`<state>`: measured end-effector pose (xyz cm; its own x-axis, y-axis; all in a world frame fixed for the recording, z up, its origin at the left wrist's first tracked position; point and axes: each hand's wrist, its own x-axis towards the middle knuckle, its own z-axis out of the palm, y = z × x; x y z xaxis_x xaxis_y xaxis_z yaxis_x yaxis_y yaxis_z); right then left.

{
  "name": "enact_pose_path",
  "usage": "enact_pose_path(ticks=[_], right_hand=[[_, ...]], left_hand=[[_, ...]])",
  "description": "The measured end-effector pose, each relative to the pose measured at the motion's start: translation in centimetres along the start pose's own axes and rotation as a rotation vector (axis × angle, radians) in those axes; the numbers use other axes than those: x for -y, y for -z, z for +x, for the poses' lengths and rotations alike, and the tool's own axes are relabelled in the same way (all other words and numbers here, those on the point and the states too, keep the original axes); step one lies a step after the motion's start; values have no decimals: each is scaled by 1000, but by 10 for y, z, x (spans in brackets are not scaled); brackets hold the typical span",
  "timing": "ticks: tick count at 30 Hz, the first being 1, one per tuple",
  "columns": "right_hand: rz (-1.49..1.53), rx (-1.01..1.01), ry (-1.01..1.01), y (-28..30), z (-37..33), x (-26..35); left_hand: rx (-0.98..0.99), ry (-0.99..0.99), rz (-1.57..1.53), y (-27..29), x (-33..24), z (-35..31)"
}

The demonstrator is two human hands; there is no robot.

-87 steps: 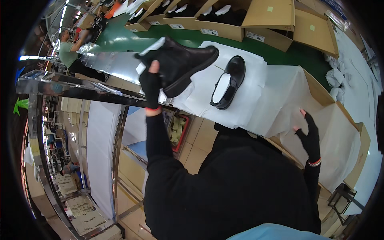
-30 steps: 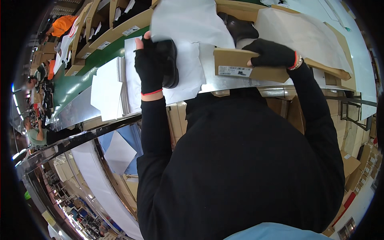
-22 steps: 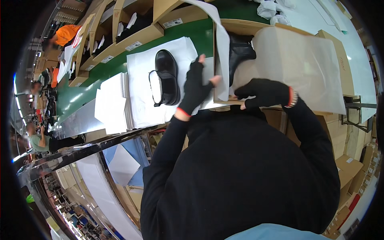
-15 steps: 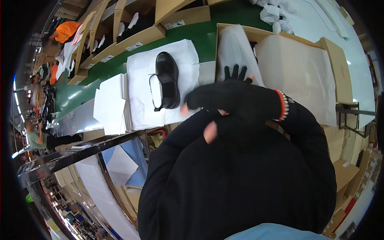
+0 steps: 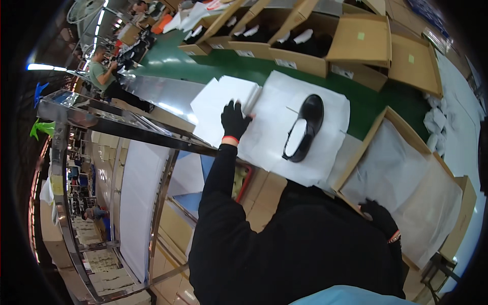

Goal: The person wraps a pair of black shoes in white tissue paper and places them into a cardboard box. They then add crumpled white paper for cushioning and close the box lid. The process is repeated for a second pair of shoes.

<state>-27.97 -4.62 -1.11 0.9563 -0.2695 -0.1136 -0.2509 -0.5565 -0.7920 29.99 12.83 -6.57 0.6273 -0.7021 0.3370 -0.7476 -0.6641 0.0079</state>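
My left hand, in a black glove with bare fingertips, lies with fingers stretched over the right part of a stack of white paper sheets. Right of it, a black shoe with white lining or paper in its opening rests on a spread white sheet. My right hand, gloved likewise, is at the near side of an open cardboard shoe box. Its fingers are loosely apart, with nothing visible in them. Thin translucent wrapping paper covers the box's contents and drapes over its right side.
Several open shoe boxes with dark shoes line the far side of the green table. Crumpled white paper balls lie at the far right. A metal frame rack stands left. Another person works further along the table.
My left hand has left the box and reached over to the paper stack. My right hand has drawn back to the box's near side. The view has turned left.
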Motion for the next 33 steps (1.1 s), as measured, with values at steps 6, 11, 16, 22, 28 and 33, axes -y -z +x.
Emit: enact_pose_path(ticks=[6,11,16,22,28,33], right_hand=[[81,85,-237,14,29,23],[124,57,-242,13,33,14],[1067,-233,-111,32,80,61],[758,-772,-238,65,68,69],[397,-606,-352,76,10,48],[5,-849,-213,88,-26,7]], left_hand=[[43,214,-57,-21,33,-16],[-495,240,-338,51,-7,-4],[-28,-264,-1122,165,-167,-27],[-68,-928,-1297,178,-266,-71],[527,-366,-1440,148,-285,-38],[531,-398,-1159,68,-322,-52]])
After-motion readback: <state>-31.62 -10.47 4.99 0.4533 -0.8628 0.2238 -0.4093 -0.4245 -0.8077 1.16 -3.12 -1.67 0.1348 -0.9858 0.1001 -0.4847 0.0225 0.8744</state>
